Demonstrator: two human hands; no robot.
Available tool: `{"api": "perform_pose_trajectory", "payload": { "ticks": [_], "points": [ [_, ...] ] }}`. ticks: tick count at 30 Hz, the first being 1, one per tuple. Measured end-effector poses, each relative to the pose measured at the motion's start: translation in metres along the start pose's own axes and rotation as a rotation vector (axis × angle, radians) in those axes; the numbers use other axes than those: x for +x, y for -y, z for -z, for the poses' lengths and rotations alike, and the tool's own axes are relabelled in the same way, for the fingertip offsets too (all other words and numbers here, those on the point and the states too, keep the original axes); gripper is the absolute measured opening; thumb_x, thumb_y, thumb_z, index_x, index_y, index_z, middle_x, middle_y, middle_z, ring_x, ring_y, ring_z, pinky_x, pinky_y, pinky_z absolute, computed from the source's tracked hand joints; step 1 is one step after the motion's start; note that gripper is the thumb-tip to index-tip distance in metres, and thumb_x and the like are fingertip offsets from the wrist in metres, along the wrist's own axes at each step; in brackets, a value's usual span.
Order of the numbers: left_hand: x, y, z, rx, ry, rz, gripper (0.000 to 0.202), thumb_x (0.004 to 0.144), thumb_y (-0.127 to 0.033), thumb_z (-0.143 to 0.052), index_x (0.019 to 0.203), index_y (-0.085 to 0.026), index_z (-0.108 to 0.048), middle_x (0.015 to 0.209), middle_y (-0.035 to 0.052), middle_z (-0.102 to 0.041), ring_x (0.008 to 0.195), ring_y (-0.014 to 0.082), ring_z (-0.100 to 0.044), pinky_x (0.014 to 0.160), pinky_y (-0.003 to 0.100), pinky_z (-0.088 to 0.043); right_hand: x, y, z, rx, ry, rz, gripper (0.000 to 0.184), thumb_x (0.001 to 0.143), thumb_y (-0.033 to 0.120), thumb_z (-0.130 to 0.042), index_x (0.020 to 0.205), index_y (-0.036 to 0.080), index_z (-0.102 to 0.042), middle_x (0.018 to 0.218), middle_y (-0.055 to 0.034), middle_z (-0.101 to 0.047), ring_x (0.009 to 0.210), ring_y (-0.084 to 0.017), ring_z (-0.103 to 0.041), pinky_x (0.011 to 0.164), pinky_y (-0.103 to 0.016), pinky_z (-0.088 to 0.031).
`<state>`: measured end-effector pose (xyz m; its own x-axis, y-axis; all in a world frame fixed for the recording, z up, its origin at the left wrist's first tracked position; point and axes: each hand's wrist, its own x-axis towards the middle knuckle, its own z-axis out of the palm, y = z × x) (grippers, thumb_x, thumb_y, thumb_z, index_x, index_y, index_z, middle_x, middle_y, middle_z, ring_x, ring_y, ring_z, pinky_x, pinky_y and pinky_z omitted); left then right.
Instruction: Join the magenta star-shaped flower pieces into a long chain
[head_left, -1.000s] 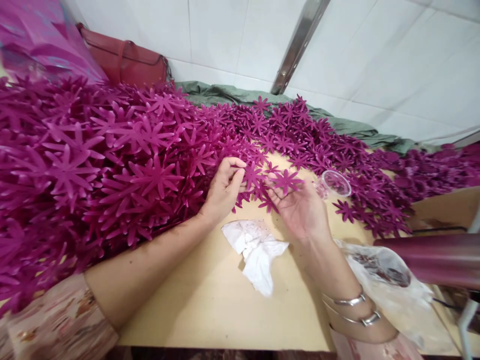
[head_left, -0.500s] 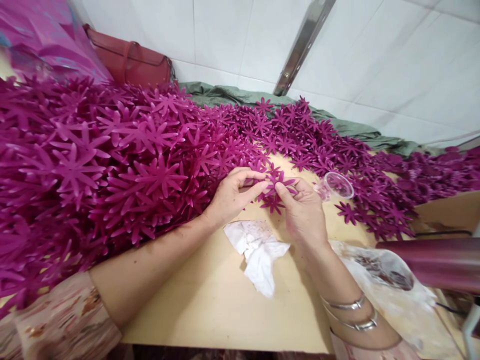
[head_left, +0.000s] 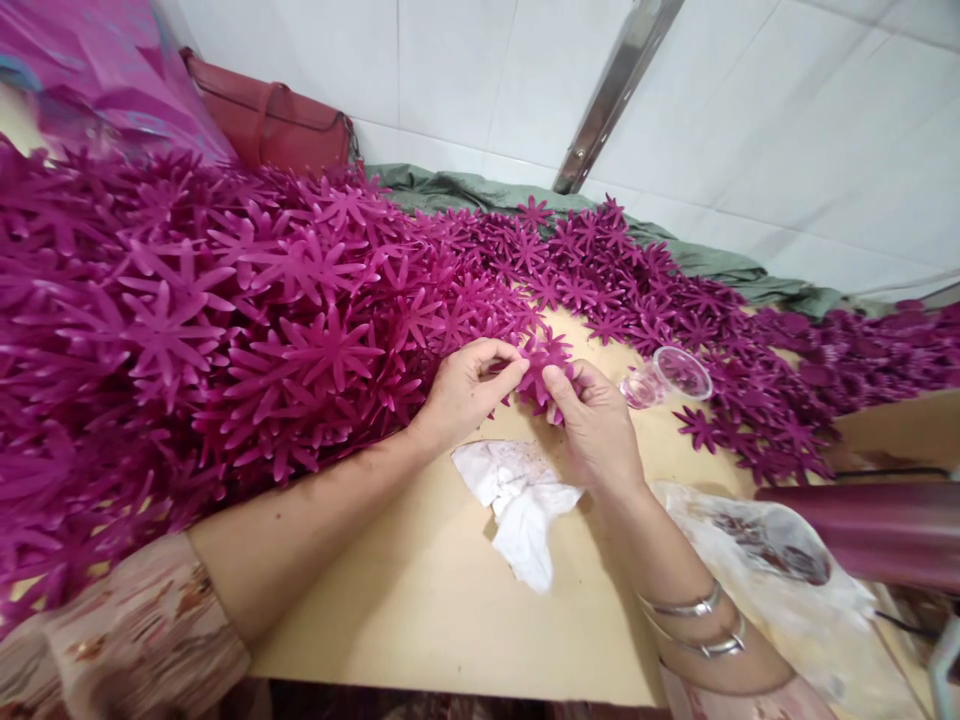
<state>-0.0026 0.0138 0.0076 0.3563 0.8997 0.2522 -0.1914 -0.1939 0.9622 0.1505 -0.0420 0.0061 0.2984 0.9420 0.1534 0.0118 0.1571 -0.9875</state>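
A magenta star-shaped petal piece [head_left: 541,372] with narrow lobes is held over the table, in front of my body. My right hand [head_left: 596,415] pinches its right side between thumb and fingers. From the left, my left hand [head_left: 469,385] closes thumb and forefinger on the tip of one lobe. Just below my hands a crumpled white tissue [head_left: 517,500] lies on the pale tabletop [head_left: 450,610]. A big heap of like petal pieces [head_left: 322,350] rises right beside my left hand.
To the right stands a clear plastic cup [head_left: 682,372] lying near more petal pieces [head_left: 705,330]. A clear plastic bag [head_left: 795,600] and a dark pink cylinder [head_left: 862,530] are at the right. A red handbag [head_left: 270,125] and green cloth [head_left: 450,190] line the tiled wall.
The held petal piece has turned to show its face more flatly, and my right hand has shifted slightly left. My left hand stays at its left edge.
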Motion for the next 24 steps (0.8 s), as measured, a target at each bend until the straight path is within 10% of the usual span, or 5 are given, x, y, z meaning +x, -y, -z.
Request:
{"api": "perform_pose_trajectory", "payload": {
  "ticks": [5,10,16,24],
  "points": [
    [0.005,0.000,0.003,0.028,-0.217,0.016,0.012,0.088,-0.023,-0.065,0.077,-0.019,-0.060,0.067,-0.0053,-0.054,0.060,0.0080,-0.046,0.060,0.021,-0.040,0.006,0.010,0.003,0.176,-0.137,-0.042,0.045,0.082,0.054,-0.081,0.069,0.023,-0.051,0.055,0.0086,-0.052,0.047,-0.008,-0.047,0.051,-0.020,-0.045],
    [0.006,0.006,0.001,0.005,-0.219,-0.019,0.013,0.085,-0.021,-0.070,0.097,-0.017,-0.066,0.095,0.0020,-0.070,0.083,0.0113,-0.066,0.079,0.023,-0.053,0.008,0.010,0.005,0.245,-0.114,-0.033,0.028,0.082,0.046,-0.081,0.093,0.025,-0.067,0.096,-0.0003,-0.076,0.086,-0.016,-0.071,0.083,-0.033,-0.060],
    [0.001,0.007,0.003,0.125,-0.189,-0.189,0.027,0.091,-0.023,-0.067,0.118,-0.020,-0.067,0.126,0.0100,-0.064,0.114,0.0184,-0.066,0.097,0.031,-0.055,0.003,0.004,0.006,0.095,-0.039,-0.032,0.024,0.085,0.045,-0.079,0.089,0.023,-0.069,0.074,0.0024,-0.071,0.062,-0.013,-0.063,0.066,-0.028,-0.055],
    [-0.005,-0.012,0.002,0.322,-0.028,-0.298,0.015,0.092,-0.030,-0.070,0.102,-0.019,-0.074,0.107,0.0082,-0.071,0.105,0.0200,-0.066,0.099,0.033,-0.052,-0.001,0.012,0.000,0.000,0.041,0.011,0.027,0.088,0.045,-0.077,0.081,0.021,-0.067,0.064,0.0036,-0.065,0.057,-0.010,-0.057,0.057,-0.022,-0.046]
  ]
}}
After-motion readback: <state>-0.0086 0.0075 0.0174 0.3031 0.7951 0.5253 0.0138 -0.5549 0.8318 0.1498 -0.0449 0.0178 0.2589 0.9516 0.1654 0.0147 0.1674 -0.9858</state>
